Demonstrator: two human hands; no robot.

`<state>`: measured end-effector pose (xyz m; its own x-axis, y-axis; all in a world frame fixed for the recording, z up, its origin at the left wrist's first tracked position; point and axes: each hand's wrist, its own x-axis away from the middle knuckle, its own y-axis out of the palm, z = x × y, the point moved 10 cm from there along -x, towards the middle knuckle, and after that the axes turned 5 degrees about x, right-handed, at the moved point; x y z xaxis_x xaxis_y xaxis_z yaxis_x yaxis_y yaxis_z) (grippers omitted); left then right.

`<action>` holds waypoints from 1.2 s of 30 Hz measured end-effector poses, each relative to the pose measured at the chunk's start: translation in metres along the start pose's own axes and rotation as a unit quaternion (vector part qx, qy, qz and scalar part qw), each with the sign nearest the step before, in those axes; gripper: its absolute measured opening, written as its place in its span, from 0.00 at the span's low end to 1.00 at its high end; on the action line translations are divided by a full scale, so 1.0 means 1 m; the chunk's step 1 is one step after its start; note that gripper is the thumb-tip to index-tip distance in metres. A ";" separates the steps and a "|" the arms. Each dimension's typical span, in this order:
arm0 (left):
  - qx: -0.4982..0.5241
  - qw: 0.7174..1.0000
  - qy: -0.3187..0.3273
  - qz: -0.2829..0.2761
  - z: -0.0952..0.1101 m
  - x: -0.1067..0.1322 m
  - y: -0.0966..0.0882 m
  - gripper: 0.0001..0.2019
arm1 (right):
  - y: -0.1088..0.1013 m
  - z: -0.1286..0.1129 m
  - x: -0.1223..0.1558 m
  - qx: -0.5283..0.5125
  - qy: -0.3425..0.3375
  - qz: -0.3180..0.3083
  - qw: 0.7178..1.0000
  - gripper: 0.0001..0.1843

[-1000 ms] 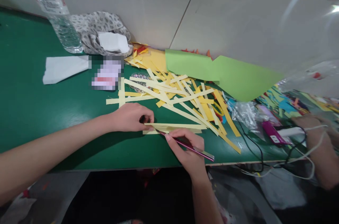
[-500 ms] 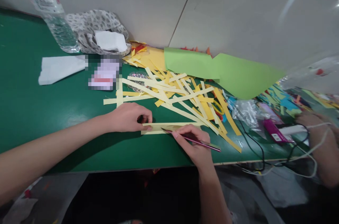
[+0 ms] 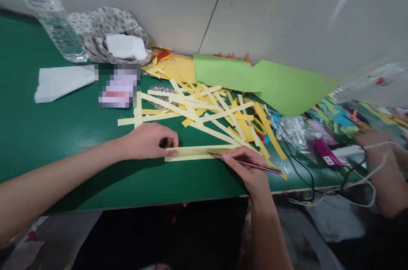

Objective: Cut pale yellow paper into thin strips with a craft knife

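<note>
A pale yellow paper strip (image 3: 191, 154) with raised long edges lies near the front of the green table. My left hand (image 3: 149, 140) is at its left end, thumb on the paper and index finger curled above. In my right hand (image 3: 250, 168) is a slim pink pair of tweezers (image 3: 266, 168), held like a pen. Their pointed tip rests on or just above the strip, right of its middle. The right end of the strip is partly hidden by the right fingers. Behind both hands lies a loose heap of yellow paper strips (image 3: 219, 117).
Green paper sheets (image 3: 223, 72) lean by the wall. A water bottle (image 3: 60, 34), spotted cloth bag (image 3: 108, 27), white tissue (image 3: 63, 83) and blurred-out phone-like item (image 3: 117, 87) stand left. Right are a magenta device (image 3: 328, 154), cables and another person's arm (image 3: 382, 172).
My right hand has moved right along the strip with the tweezers. The left hand stays at the strip's left end. The whole view has shifted slightly.
</note>
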<state>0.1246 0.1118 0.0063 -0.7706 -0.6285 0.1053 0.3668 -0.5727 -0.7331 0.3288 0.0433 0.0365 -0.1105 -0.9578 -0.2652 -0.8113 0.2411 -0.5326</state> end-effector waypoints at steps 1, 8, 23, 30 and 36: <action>-0.001 1.000 -0.003 -0.002 0.000 0.000 0.000 0.12 | -0.003 0.003 0.000 -0.004 0.004 0.002 1.000 0.07; 0.004 1.000 -0.012 -0.008 0.000 0.000 0.001 0.13 | -0.027 0.018 0.000 -0.006 0.013 0.034 0.999 0.07; -0.015 0.999 -0.034 -0.014 -0.002 0.000 0.002 0.13 | -0.082 0.055 0.012 0.024 0.028 0.117 0.992 0.06; 0.061 0.998 -0.028 0.016 0.000 0.001 -0.004 0.12 | -0.103 0.050 0.032 -0.014 0.056 0.289 0.956 0.09; 0.229 0.954 -0.054 0.187 -0.016 0.007 -0.029 0.14 | -0.037 0.026 0.027 -0.114 0.127 0.215 0.962 0.21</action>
<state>0.1000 0.1324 0.0173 -0.4923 -0.8702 -0.0198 0.8141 -0.4523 -0.3642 0.3707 0.0127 0.0284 -0.5764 -0.7920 -0.2013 -0.7613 0.6100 -0.2199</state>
